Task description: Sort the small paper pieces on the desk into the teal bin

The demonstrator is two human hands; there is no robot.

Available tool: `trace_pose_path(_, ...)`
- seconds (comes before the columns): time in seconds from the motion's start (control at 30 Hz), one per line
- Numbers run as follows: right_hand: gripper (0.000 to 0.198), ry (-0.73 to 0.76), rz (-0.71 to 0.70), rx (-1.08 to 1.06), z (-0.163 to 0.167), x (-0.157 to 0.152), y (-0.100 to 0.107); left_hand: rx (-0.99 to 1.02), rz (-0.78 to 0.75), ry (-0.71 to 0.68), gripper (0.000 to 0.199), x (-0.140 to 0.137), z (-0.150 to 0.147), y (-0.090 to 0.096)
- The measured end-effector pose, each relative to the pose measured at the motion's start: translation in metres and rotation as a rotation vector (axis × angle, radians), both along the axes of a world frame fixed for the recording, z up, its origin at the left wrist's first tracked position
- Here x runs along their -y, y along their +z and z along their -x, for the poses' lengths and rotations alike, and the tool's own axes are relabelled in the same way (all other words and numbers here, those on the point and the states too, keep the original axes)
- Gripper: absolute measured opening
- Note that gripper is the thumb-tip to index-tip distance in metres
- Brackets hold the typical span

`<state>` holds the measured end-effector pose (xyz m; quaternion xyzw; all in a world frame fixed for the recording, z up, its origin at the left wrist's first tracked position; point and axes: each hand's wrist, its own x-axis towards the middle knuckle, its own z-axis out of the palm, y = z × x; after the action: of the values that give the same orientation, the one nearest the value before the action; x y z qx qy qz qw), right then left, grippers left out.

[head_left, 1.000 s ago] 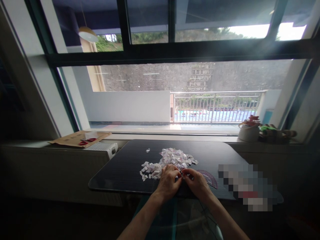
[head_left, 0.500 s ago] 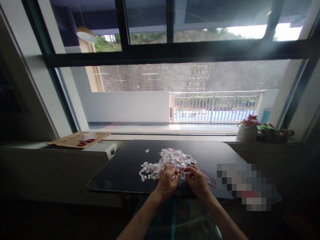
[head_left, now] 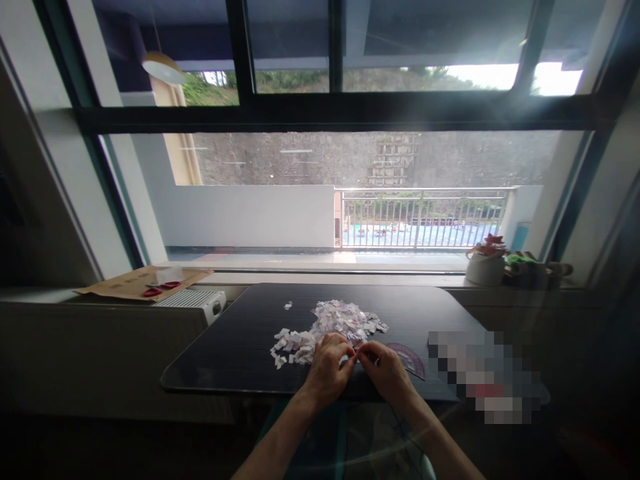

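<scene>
A heap of small torn white paper pieces (head_left: pixel 343 319) lies on the dark table (head_left: pixel 225 347), with a looser spread on its left side. At the heap's near edge is my left hand (head_left: pixel 326 368), its fingers curled and closed, and a pale bit of paper shows inside their curl. My right hand (head_left: pixel 386 368) is closed in a pinch, its thumb and forefinger meeting the left fingertips. Anything in that right pinch is too small to make out. Just beyond the right hand, a clear purplish protractor (head_left: pixel 411 360) rests flat, partly covered by the hand.
Red-handled scissors (head_left: pixel 161 289) lie on brown paper (head_left: pixel 113 288) on the left sill, above a white radiator (head_left: pixel 187 300). A white pot (head_left: pixel 485 268) stands on the right sill. Something pixelated (head_left: pixel 485 377) covers the table's right end. A large window fills the background.
My right hand has moved left, so its fingertips now meet those of my left hand. The whole view has shifted slightly. The paper heap looks the same.
</scene>
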<state>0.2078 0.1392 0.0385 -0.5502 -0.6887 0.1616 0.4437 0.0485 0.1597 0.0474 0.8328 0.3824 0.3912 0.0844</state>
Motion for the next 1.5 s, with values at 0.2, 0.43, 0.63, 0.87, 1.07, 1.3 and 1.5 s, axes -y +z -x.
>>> trace_pose_path(0.2,0.019,-0.003,0.012,0.000,0.0007,0.0014,0.0022,0.023,-0.005,0.032,0.009,0.0014,-0.0005,0.0011)
trace_pose_path(0.43,0.021,-0.011,0.005,0.013,0.0015,0.0013,0.0038,0.030,0.008,0.035,0.010,0.0038,-0.0001,0.0028)
trace_pose_path(0.63,0.022,-0.026,0.005,0.017,0.0010,0.0006,0.0022,0.027,0.009,0.039,0.011,0.0035,-0.0008,0.0037)
trace_pose_path(0.87,0.023,-0.053,0.004,0.036,0.0000,0.0003,0.0011,0.048,0.006,0.056,0.012,0.0034,-0.0004,0.0051)
trace_pose_path(1.07,0.021,-0.042,-0.001,0.050,-0.0003,-0.0008,0.0005,0.071,0.018,0.047,0.011,0.0023,-0.0012,0.0040)
trace_pose_path(1.3,0.022,-0.036,-0.009,0.045,0.0004,-0.0007,0.0008,0.031,-0.002,0.046,0.008,0.0027,-0.0008,0.0021)
trace_pose_path(1.5,0.021,-0.012,-0.015,0.057,0.0011,0.0009,0.0022,0.011,-0.008,0.065,0.008,0.0024,-0.0009,0.0014)
